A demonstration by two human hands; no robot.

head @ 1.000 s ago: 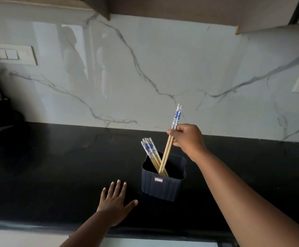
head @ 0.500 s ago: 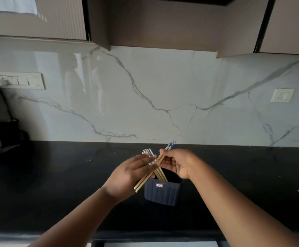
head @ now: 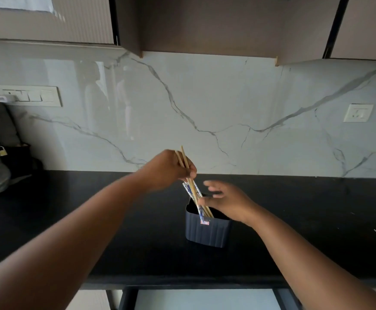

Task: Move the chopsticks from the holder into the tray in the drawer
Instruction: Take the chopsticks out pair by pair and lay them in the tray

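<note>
left hand [head: 166, 170]: raised, grip pinching two chopsticks [head: 185, 163] | right hand [head: 225, 201]: fingers spread, blurred, over holder [head: 207, 229] | holder on counter [head: 70, 220]

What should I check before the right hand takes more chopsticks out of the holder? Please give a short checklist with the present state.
1. Left hand has a firm grip on its chopsticks: ok, fingers closed around them.
2. Right hand is free: ok, open, fingers at the holder's rim.
3. Chopsticks remain in the holder: ok, several lean inside.
4. Holder stands upright on the counter: ok.
5. Held chopsticks are clear of the remaining ones: not ok, they overlap.
6. Drawer and tray are ready: cannot tell, only a pale strip shows below the counter.
</note>
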